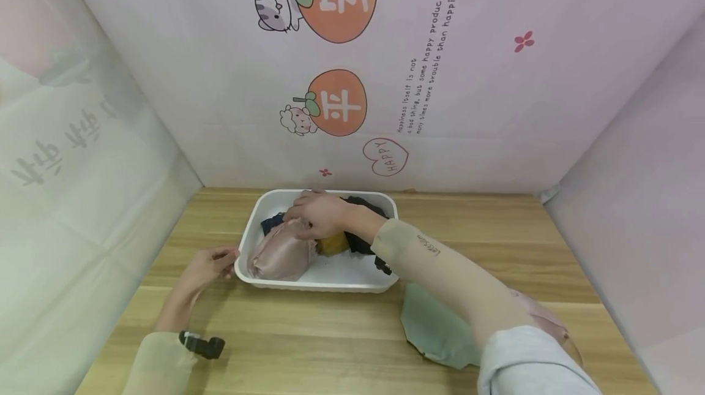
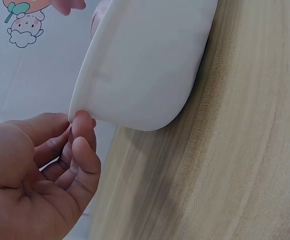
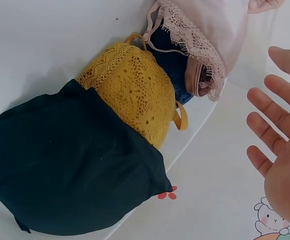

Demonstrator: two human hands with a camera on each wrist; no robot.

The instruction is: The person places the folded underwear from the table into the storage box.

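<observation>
A white plastic tray (image 1: 336, 271) stands on the wooden table, holding several folded bras. My left hand (image 1: 206, 269) pinches the tray's left rim between thumb and fingers, as the left wrist view shows at close range. Over the tray is my right hand (image 1: 319, 214), its fingers spread and slightly bent in the right wrist view, gripping nothing there. Nearest to it lies a pink satin bra (image 1: 283, 251) with lace trim. Beside that are a navy bra (image 3: 167, 65), a mustard lace bra (image 3: 135, 90) and a dark green bra (image 3: 75, 160).
A pale green bra (image 1: 437, 327) lies on the table (image 1: 308, 346) right of the tray, partly under my right forearm. Further right, a pink garment (image 1: 542, 315) is mostly hidden by the sleeve. Printed cloth walls (image 1: 468, 107) enclose the table behind and at both sides.
</observation>
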